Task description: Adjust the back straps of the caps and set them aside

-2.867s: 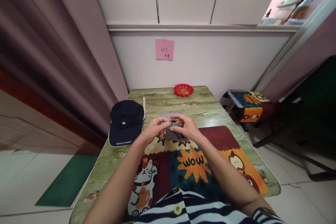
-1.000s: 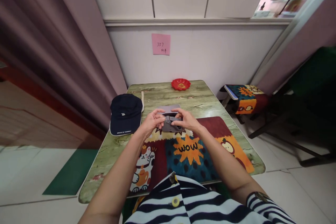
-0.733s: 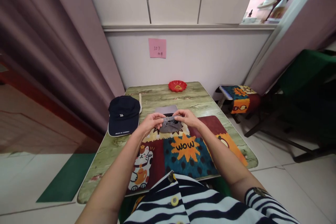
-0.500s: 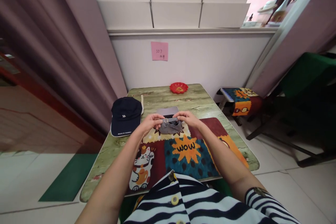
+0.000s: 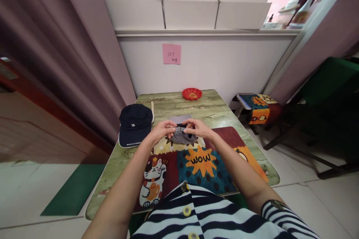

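A grey cap [image 5: 183, 137] lies on the patterned mat [image 5: 168, 164], its back strap facing me and its lighter brim pointing to the wall. My left hand [image 5: 164, 130] pinches the strap near its buckle from the left. My right hand [image 5: 197, 128] is closed on the same strap just right of the buckle, with the fingertips of both hands near each other. A navy cap [image 5: 135, 125] with a small white logo rests at the table's left edge, brim towards me.
A red scalloped dish [image 5: 192, 93] stands at the far side of the green table [image 5: 207, 108]. Behind it is a wall with a pink note [image 5: 171, 53]. A stool [image 5: 259, 114] with a patterned cover stands on the right.
My right hand has moved left along the strap, closer to my left hand and the buckle. The view has shifted slightly.
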Demonstrator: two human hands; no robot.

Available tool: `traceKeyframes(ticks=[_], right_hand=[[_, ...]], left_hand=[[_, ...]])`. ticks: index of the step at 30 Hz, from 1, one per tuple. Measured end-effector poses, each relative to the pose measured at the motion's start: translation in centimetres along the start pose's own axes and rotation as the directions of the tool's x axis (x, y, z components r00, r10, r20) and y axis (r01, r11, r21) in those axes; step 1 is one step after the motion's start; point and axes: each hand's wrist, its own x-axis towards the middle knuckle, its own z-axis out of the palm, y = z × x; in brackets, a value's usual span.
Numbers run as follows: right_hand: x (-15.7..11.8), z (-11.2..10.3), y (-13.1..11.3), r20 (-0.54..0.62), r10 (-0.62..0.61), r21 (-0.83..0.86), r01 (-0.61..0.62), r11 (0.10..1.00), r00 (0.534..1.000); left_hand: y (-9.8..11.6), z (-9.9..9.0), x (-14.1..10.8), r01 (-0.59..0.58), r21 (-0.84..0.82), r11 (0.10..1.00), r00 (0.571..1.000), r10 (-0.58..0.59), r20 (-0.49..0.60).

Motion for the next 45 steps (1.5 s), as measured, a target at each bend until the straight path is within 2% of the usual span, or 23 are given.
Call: traceKeyframes(ticks=[5, 8, 20, 27, 33, 40, 45], right_hand=[[0.2, 2.7, -0.9, -0.215, -0.119, -0.238, 0.066, 0.969, 0.969], [0.1, 3.5, -0.9, -0.257, -0.175, -0.332, 0.083, 0.940, 0.950], [-0.3, 3.9, -1.1, -0.220, -0.285, -0.403, 0.179, 0.897, 0.933], [-0.2, 3.7, -1.1, -0.142, -0.367, -0.494, 0.255, 0.831, 0.919], [-0.5, 3.8, -1.2, -0.156, -0.376, -0.521, 0.247, 0.817, 0.914], [-0.7, 3.9, -1.0, -0.196, -0.446, -0.539, 0.284, 0.793, 0.873], [-0.2, 4.2, -0.6, -0.161, -0.510, -0.560, 0.347, 0.752, 0.845]], left_hand=[[-0.4, 1.0, -0.3, -0.044, -0.041, 0.998, 0.998, 0.042, -0.057], [-0.6, 1.5, -0.6, -0.070, -0.052, 0.996, 0.993, 0.064, -0.097], [-0.6, 1.6, -1.0, -0.035, -0.057, 0.998, 0.995, 0.030, -0.098], [-0.7, 1.5, -1.2, -0.030, -0.040, 0.999, 0.996, 0.027, -0.086], [-0.5, 1.7, -1.2, -0.041, 0.000, 0.999, 0.993, 0.041, -0.108], [-0.9, 1.8, -1.5, -0.021, -0.068, 0.997, 0.997, 0.016, -0.078], [-1.4, 1.6, -1.9, -0.018, -0.102, 0.995, 0.997, 0.011, -0.072]])
